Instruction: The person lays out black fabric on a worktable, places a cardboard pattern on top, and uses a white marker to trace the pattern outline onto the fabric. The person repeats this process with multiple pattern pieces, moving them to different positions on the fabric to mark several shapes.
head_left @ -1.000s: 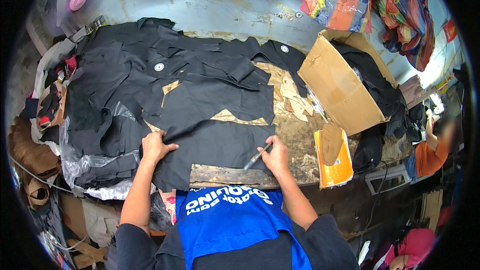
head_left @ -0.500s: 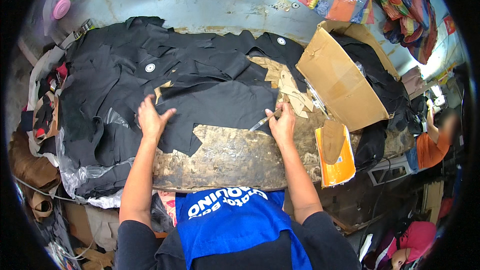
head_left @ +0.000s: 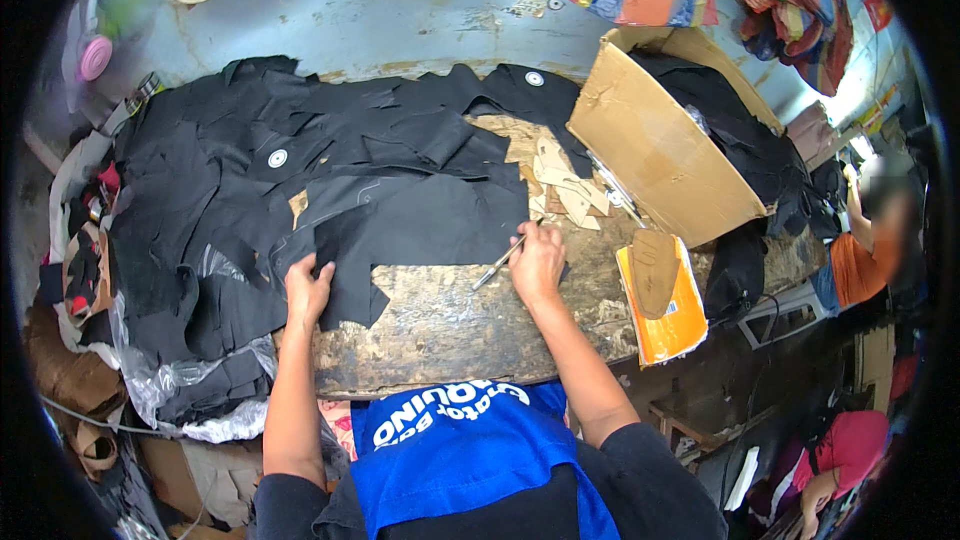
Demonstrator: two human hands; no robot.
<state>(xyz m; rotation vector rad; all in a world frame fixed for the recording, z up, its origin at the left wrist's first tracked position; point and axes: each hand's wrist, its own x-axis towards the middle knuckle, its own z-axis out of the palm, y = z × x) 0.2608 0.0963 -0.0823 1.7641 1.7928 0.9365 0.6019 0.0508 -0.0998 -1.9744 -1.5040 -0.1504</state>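
A black sheet of material (head_left: 430, 220) lies across the wooden board in front of me, and pale curved lines show near its left part. My left hand (head_left: 308, 290) is closed on the sheet's near-left edge, which is slightly raised there. In my right hand (head_left: 538, 262), closed around it, is a slim pen-like marker (head_left: 493, 267) that points down and left over the bare wood. That hand rests at the sheet's right end. Several tan card templates (head_left: 565, 180) lie just beyond it.
More black pieces (head_left: 200, 170) cover the table's left and back. Two white discs (head_left: 277, 158) sit on them. At right stand an open cardboard box (head_left: 670, 140) and an orange packet (head_left: 690, 310) with a brown template (head_left: 655, 275) on it. Other people are at far right.
My left hand has come nearer and closed on the sheet's edge, lifting it and showing pale lines. My right hand has moved slightly nearer with the marker. The whole view has shifted a little.
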